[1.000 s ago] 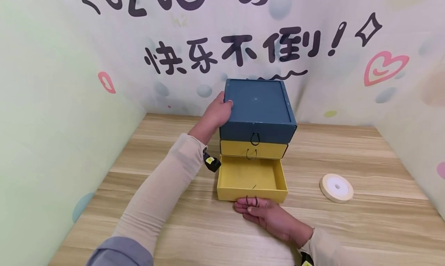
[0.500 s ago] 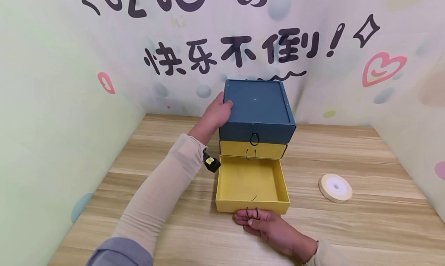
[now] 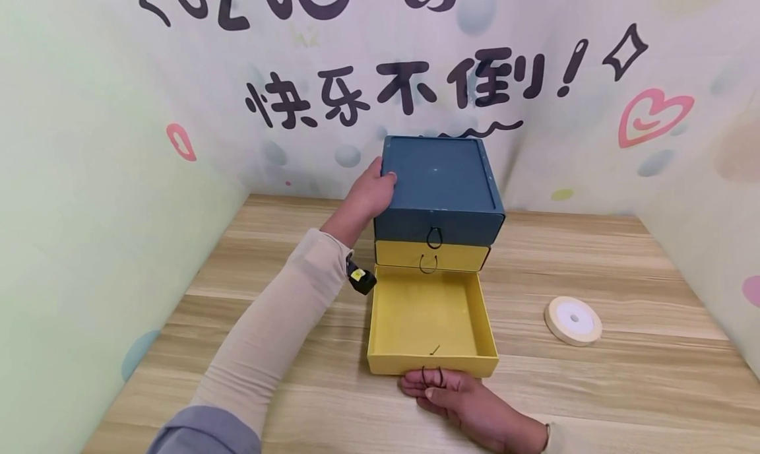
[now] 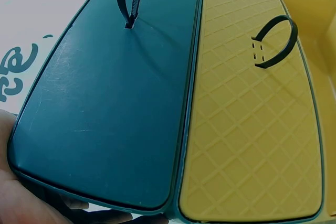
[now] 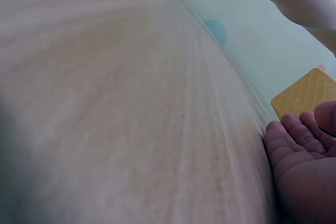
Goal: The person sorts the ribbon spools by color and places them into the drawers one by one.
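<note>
A stacked drawer box (image 3: 439,177) has a blue top and blue upper drawer front (image 4: 115,103). Below that, a yellow drawer front (image 4: 252,119) is closed, with a black loop on it. The lowest yellow drawer (image 3: 424,315) is pulled far out, and a thin dark strip end sticks up inside its front wall. My left hand (image 3: 371,190) grips the box's upper left edge, its thumb on top. With my right hand (image 3: 457,404), palm up, I hold the open drawer's black loop handle (image 3: 441,376); the loop passes over the fingers, and the thumb bends toward them.
A roll of cream ribbon (image 3: 574,320) lies flat on the wooden table (image 3: 629,276), right of the drawer. Behind the box hangs a printed wall cloth (image 3: 332,163). More cloth lines the left and right sides.
My right hand has moved toward me, drawing the bottom drawer further out by its loop. The left hand stays on the box, and the box keeps its place.
</note>
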Tool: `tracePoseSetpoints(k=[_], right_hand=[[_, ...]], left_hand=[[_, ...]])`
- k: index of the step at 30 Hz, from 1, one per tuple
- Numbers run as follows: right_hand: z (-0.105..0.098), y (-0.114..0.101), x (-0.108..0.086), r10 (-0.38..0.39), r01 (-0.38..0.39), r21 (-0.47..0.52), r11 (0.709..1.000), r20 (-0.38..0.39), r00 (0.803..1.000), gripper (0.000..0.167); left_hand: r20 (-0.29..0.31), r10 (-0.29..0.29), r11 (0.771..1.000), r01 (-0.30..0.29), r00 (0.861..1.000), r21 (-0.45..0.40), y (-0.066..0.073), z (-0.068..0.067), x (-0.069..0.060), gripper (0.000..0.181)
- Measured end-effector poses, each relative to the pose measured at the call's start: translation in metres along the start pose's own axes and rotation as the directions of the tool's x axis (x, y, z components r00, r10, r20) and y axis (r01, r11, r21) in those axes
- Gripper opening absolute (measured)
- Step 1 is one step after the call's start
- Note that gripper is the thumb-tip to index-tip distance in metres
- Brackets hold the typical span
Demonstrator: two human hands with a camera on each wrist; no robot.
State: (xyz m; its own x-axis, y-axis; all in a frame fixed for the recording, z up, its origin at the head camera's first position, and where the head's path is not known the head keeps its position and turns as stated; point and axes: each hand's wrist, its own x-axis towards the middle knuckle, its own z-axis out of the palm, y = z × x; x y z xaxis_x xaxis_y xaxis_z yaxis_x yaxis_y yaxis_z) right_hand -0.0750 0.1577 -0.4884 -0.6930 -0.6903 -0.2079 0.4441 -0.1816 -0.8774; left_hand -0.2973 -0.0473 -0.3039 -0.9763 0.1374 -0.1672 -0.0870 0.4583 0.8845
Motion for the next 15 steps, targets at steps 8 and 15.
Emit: tracePoseSetpoints(k=[8,15], right_hand=[[0.0004,0.0006,-0.0009,-0.004,0.004,-0.032,0.999,-0.004,1.000,0.041],[0.0037,0.0009,-0.0021,-0.014,0.013,-0.050,0.999,-0.008,1.000,0.041]], left_hand=[[-0.002,0.010,1.000,-0.010,1.000,0.003,0.0014,0.0000,-0.0003,0.062],[0.000,0.004,1.000,-0.004,1.000,-0.007,0.0002,0.0000,0.0005,0.062]])
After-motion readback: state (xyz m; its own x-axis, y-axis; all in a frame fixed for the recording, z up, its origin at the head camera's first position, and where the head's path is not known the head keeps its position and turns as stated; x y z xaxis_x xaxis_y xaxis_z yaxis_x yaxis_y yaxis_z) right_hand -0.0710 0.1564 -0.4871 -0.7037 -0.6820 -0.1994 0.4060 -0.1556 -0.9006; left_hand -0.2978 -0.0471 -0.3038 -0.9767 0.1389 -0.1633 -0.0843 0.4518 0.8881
